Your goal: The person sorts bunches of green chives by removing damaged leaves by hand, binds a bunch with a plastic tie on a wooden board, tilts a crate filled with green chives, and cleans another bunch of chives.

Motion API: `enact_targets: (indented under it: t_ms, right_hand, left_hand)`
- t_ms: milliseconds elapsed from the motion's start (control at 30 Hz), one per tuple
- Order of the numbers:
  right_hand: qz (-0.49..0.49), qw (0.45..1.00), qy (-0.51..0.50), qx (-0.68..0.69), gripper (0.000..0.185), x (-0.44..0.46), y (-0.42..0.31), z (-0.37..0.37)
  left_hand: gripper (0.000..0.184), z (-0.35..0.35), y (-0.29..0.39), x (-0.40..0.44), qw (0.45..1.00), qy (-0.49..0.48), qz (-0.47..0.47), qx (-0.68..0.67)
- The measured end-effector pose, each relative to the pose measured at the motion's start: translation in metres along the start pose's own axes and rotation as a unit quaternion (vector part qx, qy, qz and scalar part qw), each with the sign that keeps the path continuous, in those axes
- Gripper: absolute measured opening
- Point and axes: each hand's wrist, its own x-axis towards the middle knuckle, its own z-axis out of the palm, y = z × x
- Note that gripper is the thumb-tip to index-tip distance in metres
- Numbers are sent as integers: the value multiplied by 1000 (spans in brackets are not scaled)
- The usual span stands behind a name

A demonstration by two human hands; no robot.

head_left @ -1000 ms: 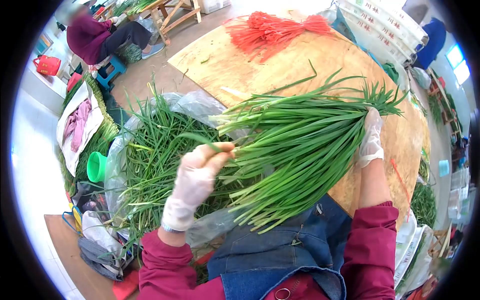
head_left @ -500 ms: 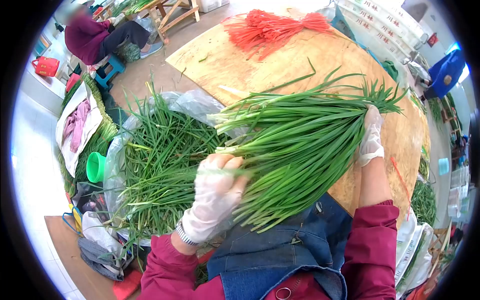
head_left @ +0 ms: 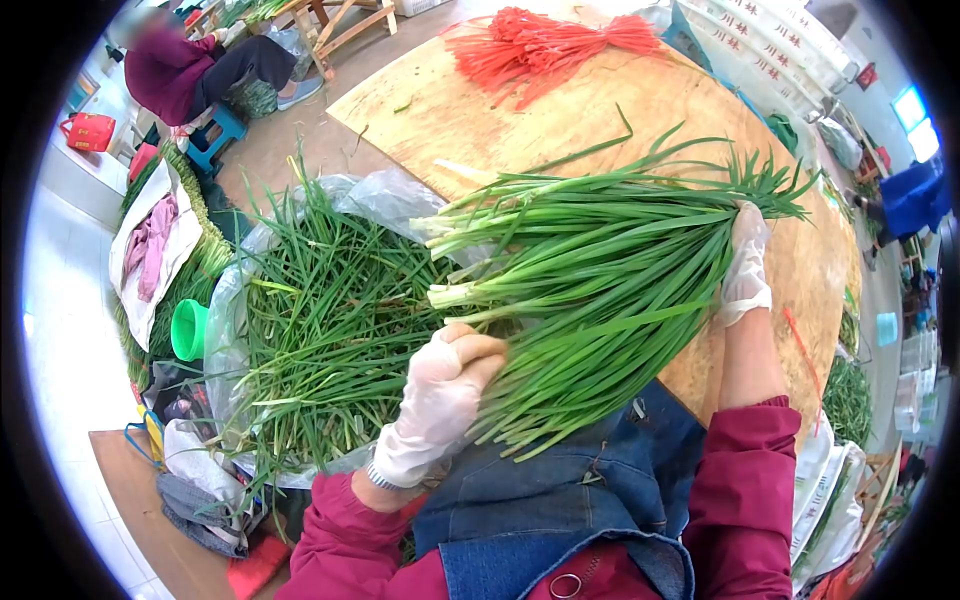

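Note:
A large bunch of green garlic chives fans out in front of me, its pale stem ends pointing left. My right hand, in a thin translucent glove, is closed round the gathered leaf ends at the right. My left hand, gloved too but with bare fingertips showing, is closed beside the lower stem ends. A bright chive blade runs rightward from its curled fingers across the bunch; the pinch itself is partly hidden. Left of it, a clear plastic bag holds a heap of loose chive leaves.
The round wooden table bears a bundle of red ties at its far side. A green cup stands left of the bag. Another person sits on a blue stool at upper left. White printed sacks are at upper right.
My left hand has moved slightly right and down, and the strands trailing left past it are gone. A blade now crosses the bunch from its fingers. My right hand keeps its hold.

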Motion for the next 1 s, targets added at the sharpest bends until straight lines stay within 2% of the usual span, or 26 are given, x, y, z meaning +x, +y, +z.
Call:
enact_targets:
  t_ms: [33,67,200,267,300,333,400,467,533,600,633,667,700,733,833,933,967,1000]
  right_hand:
    - [3,1000,1,1,22,6,2,-2]
    - [6,1000,3,2,23,14,5,-4]
    - [-9,999,35,-16,24,4,-1,0]
    - [-12,999,40,-13,25,5,-1,0]
    - [-7,999,32,-4,25,12,2,-1]
    - [-2,1000,23,4,25,19,6,-3]
    - [8,1000,30,1,23,13,5,-3]
    - [2,1000,29,-8,22,16,6,-4]
    - [-2,1000,21,-5,22,4,1,3]
    - [-11,1000,25,-4,22,6,1,2]
    - [-18,999,29,-5,21,15,5,0]
    - [-24,999,33,-5,21,24,9,-3]
    - [5,999,32,19,20,11,3,1]
    - [-4,999,31,18,20,14,4,0]
    - [-42,998,41,-6,21,8,3,0]
    - [-6,999,44,23,22,12,6,-1]
    - [-8,999,45,18,22,13,6,-1]
    - [-11,999,47,13,23,11,5,0]
  left_hand:
    - [11,-10,5,-3,999,-26,-15,30]
    - [9,-21,9,-8,993,-47,57,97]
    - [6,-89,-8,-43,984,-88,-107,115]
    - [5,-156,-49,-81,951,-131,-37,278]
    - [5,-180,-70,-108,879,-77,-63,465]
    - [5,-199,-92,-135,769,-19,-86,633]
    - [8,-176,-57,-107,754,27,-107,647]
    - [12,-118,-16,-65,877,96,14,471]
    - [17,-73,5,-27,947,46,116,297]
    - [24,-41,10,3,933,24,211,290]
    - [25,-30,10,15,917,12,229,326]
    - [21,-18,5,26,894,35,232,381]
    - [17,-12,-1,35,875,21,228,427]
    - [13,-8,-6,41,853,6,223,472]
    - [12,-1,-14,48,820,11,265,507]
    - [13,-4,-17,48,802,-5,305,514]
    - [13,-6,-17,47,814,-2,320,486]
    - [12,-7,-18,46,842,-2,292,453]
